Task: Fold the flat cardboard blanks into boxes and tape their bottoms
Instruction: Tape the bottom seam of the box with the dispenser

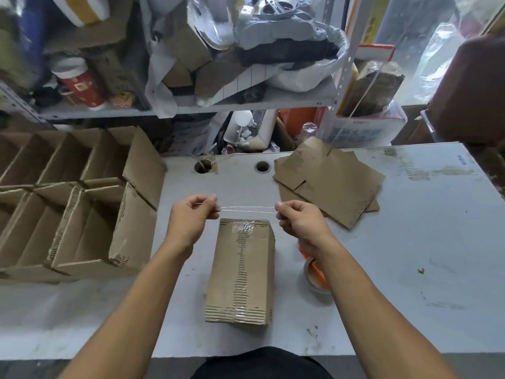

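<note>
The box (241, 272) lay bottom-up at the table's (410, 255) centre, its seam already taped lengthwise. A clear tape strip (247, 210) was held taut just beyond its 12 o'clock end, pinched by the left hand (191, 217) and the right hand (299, 221). It would best be lowered level across that end, then pressed flat. The tape roll (317, 274) sat at 3 o'clock, flat blanks (328, 181) at 1 o'clock, and finished boxes (76, 203) at 9 o'clock.

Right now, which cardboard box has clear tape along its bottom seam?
The closed box standing alone below the left hand and right hand. The open boxes at left show only interiors.
</note>
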